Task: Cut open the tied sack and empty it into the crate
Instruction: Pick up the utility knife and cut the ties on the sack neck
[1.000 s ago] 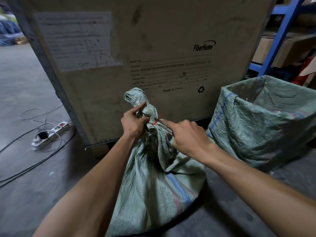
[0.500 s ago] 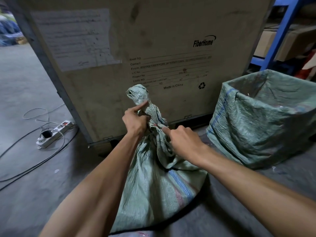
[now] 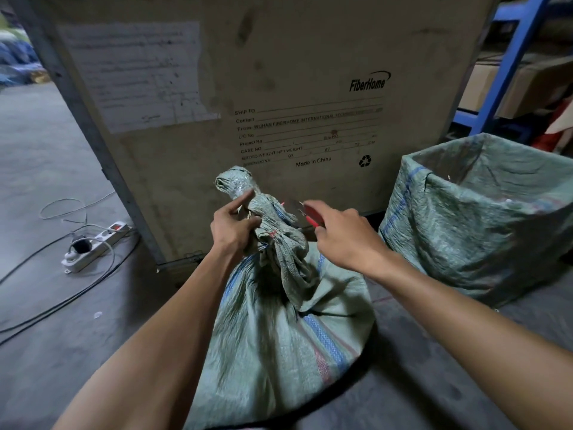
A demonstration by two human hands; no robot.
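A green woven sack (image 3: 279,330) stands on the floor in front of me, its neck twisted and bound with a red tie (image 3: 273,233). My left hand (image 3: 233,228) grips the neck just below the bunched top. My right hand (image 3: 344,240) is a little to the right of the neck and holds a small red-handled cutter (image 3: 310,214), blade pointing left toward the sack and apart from it. A large wooden crate (image 3: 279,88) with printed shipping text rises right behind the sack.
An open green woven bag (image 3: 483,218) stands at the right. A white power strip (image 3: 93,246) and cables lie on the concrete floor at the left. Blue shelving (image 3: 508,66) with cardboard boxes is at the far right.
My right hand has pulled away from the sack's neck to the right, and the red-handled cutter now shows in it. The left hand keeps its grip on the neck.
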